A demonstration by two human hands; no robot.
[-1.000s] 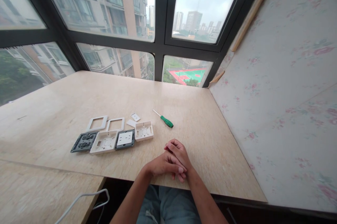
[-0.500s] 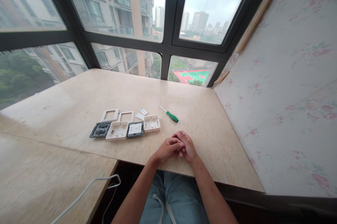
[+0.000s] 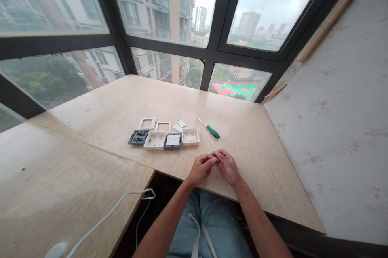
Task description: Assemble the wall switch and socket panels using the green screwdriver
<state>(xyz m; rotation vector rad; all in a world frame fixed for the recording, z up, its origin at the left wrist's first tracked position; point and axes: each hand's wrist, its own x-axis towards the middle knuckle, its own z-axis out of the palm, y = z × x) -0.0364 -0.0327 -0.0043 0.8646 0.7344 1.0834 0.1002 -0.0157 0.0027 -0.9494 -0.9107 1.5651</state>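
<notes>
My left hand (image 3: pixel 202 167) and my right hand (image 3: pixel 227 166) rest together near the front edge of the beige table (image 3: pixel 257 157), fingers curled and fingertips touching, with nothing visible in them. Beyond them lies a row of switch parts: a dark grey module (image 3: pixel 138 137), a white back box (image 3: pixel 154 140), a grey-framed white switch (image 3: pixel 173 141) and a second white box (image 3: pixel 190 137). Two white frames (image 3: pixel 147 123) and two small white covers (image 3: pixel 181 123) lie behind the row. A green-handled screwdriver (image 3: pixel 211 130) lies to the right of them.
Large dark-framed windows (image 3: pixel 212 48) close off the table's far side. A floral-papered wall (image 3: pixel 333 120) bounds the right. A second wooden surface (image 3: pixel 60 185) joins at the left, with a white cable (image 3: pixel 112 213) hanging off its front edge.
The view has swung left and back, so the parts look smaller and farther off. My hands have loosened from an overlapped clasp to curled fingertips touching.
</notes>
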